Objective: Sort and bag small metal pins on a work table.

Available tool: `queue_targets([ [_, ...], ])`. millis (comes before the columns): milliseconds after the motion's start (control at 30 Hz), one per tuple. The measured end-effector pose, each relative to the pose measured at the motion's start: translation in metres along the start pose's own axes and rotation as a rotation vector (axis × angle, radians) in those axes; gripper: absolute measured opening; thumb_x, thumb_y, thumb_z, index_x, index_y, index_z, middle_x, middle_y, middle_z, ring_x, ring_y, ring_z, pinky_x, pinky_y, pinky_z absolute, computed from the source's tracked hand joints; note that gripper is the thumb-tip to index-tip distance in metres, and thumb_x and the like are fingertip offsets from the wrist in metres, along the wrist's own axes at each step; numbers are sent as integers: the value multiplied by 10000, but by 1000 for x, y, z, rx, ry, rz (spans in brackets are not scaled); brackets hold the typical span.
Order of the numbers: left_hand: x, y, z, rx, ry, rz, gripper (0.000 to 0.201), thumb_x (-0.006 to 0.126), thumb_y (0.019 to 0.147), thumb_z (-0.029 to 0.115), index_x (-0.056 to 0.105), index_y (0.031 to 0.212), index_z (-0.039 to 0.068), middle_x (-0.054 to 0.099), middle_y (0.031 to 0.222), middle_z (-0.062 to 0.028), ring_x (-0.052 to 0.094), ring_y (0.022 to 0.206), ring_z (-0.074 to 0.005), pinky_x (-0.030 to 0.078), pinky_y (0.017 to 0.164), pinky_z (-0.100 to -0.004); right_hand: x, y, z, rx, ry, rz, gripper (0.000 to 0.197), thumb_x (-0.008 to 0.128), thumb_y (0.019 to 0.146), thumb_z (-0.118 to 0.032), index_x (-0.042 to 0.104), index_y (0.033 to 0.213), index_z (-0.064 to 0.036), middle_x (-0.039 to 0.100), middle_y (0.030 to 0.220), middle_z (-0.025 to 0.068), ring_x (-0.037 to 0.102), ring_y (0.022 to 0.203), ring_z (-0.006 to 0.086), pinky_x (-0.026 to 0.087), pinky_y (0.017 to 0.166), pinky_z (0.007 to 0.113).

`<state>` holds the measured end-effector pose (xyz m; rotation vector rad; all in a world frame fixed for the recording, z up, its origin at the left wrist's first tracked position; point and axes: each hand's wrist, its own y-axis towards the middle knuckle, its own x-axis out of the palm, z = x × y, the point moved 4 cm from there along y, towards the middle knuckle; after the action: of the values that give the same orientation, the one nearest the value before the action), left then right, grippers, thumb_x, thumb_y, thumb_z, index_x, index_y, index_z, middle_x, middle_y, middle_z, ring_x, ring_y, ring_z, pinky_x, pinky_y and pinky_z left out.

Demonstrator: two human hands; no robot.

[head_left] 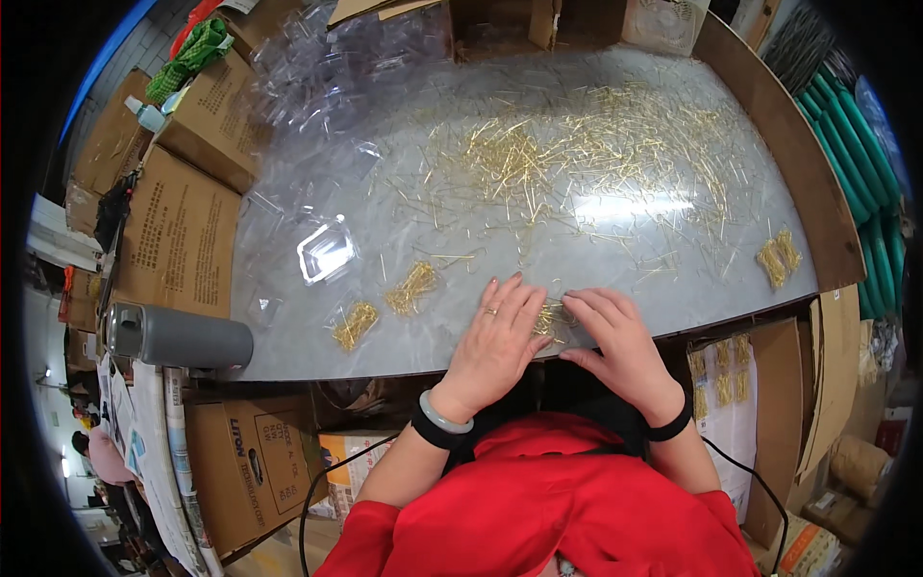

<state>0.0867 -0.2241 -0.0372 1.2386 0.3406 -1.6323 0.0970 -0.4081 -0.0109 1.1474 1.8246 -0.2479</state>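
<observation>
Near the table's front edge, a small bundle of gold-coloured bent wire hooks (549, 323) lies between my two hands. My left hand (495, 332) rests against its left side, fingers stretched out and the thumb beside the bundle. On the other side, my right hand (617, 338) has its fingers lightly curved and the thumb apart, the tips at the bundle's edge. Two clear small bags of hooks lie left of my left hand, one pack (412, 288) closer and another pack (356, 325) farther out. Beyond my hands spreads a loose pile of gold wire hooks (519, 159).
Clear plastic bags (327, 87) heap at the far left. A grey bottle (183, 337) lies by cardboard boxes (178, 240) on the left. More hook packs (778, 258) sit at the right, beside a cardboard wall (788, 144). Below it, an open box (779, 404) contains further packs.
</observation>
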Motion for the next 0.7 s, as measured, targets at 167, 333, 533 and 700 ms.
queue_targets([
  [167,-2,2,6,-4,-5,-28,717,741,876,276,436,1448,-29,468,1406,-194,404,1391,-404,306,1189,-547,4,3,4,28,-45,8,644,810,769,-127,552,1351,-32,588,1319,152,535,1190,370,447,1012,483],
  [333,-2,2,6,-16,0,-21,715,730,865,223,425,1450,-53,436,1445,-237,392,1399,-417,306,1189,-552,22,-6,-2,105,-3,137,611,712,870,-70,454,1412,42,464,1446,257,446,1332,442,385,1117,495],
  [533,3,2,-1,-10,28,-19,689,684,845,109,408,1446,-83,439,1452,-264,404,1397,-426,314,1193,-542,37,17,-24,49,214,80,603,609,935,-65,371,1474,65,363,1532,289,378,1398,484,350,1161,492],
  [700,3,-2,-4,-46,-96,41,680,695,858,99,396,1445,-66,456,1430,-270,426,1376,-433,312,1199,-534,15,23,-9,-29,20,-42,765,760,842,-213,400,1482,3,461,1482,212,393,1399,427,321,1175,494],
])
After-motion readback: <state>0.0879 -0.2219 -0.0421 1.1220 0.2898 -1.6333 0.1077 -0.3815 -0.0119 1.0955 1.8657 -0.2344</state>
